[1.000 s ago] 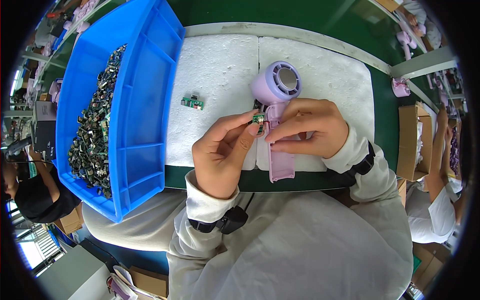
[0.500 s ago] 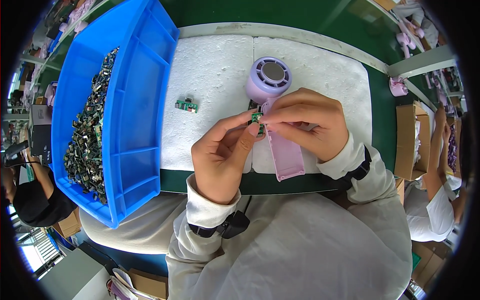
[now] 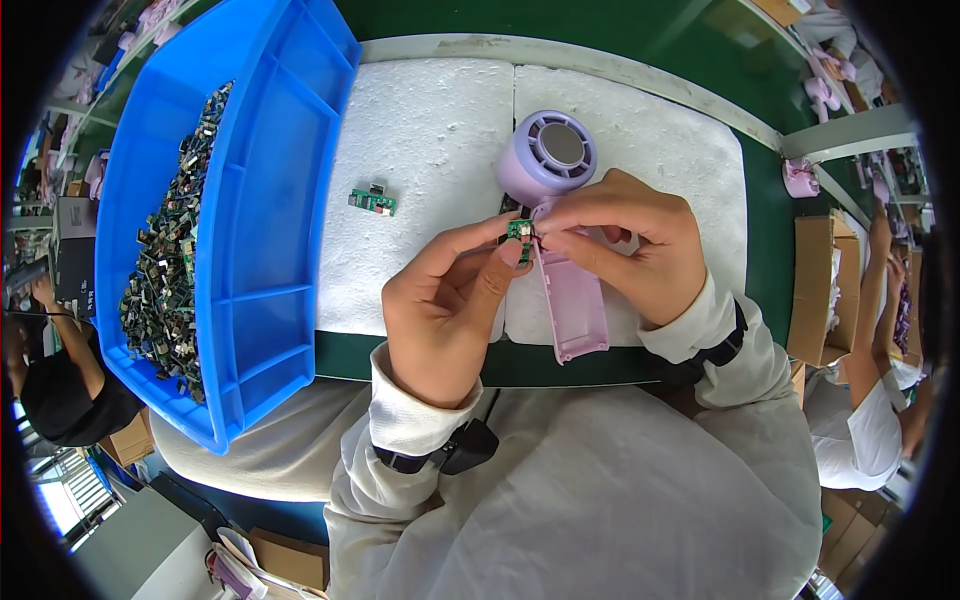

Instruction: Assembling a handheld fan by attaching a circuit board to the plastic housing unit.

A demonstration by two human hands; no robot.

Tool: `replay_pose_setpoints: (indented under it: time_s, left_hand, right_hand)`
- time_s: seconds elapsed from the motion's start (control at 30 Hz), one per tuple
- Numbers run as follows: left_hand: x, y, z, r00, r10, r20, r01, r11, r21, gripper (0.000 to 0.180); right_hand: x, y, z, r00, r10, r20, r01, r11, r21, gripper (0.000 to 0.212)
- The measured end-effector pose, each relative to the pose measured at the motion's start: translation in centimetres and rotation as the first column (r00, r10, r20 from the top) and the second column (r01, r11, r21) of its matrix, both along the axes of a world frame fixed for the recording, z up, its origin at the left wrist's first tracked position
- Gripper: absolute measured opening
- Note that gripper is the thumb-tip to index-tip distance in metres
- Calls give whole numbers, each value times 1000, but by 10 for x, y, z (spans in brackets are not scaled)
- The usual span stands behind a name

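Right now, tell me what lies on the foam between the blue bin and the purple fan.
In the head view, one small green circuit board lies alone on the white foam pad, between the blue bin and the purple fan. The rest is bare foam.

The right hand [image 3: 630, 245] covers the upper handle of the lilac fan [image 3: 560, 200]. The small green board [image 3: 519, 231] pinched there is too small to read. The blue bin [image 3: 250, 200] runs past the frame's top edge.
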State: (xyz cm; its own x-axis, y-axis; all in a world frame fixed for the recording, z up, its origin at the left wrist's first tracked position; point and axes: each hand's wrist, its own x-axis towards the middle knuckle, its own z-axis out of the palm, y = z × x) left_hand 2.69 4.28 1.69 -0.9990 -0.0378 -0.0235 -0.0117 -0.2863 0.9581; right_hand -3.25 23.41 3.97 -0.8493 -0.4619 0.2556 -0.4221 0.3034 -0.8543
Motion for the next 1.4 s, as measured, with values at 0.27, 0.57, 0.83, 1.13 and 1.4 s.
replay_pose_setpoints:
  time_s: [0.27, 0.57, 0.83, 1.13, 1.4]
  left_hand:
    - [5, 9, -7, 988, 95, -120, -115, 979, -168, 27]
    - [5, 8, -3, 941, 55, -333, -227, 832, -506, 25]
    - [6, 4, -6, 938, 7, -348, -213, 802, -558, 28]
    - [8, 28, -6, 894, 121, -432, -380, 718, -584, 32]
    - [8, 37, -12, 824, 41, -565, -501, 519, -693, 39]
  right_hand:
    - [-1, -1, -5, 973, -11, -230, 27, 997, 68, 27]
    - [-1, 3, -4, 963, 97, -250, -79, 993, 84, 41]
    - [2, 4, -1, 976, -3, -217, 7, 1000, 17, 32]
    - [9, -3, -7, 987, -160, 34, 163, 980, -112, 40]
    - [12, -8, -9, 935, -201, 291, 280, 924, -260, 40]
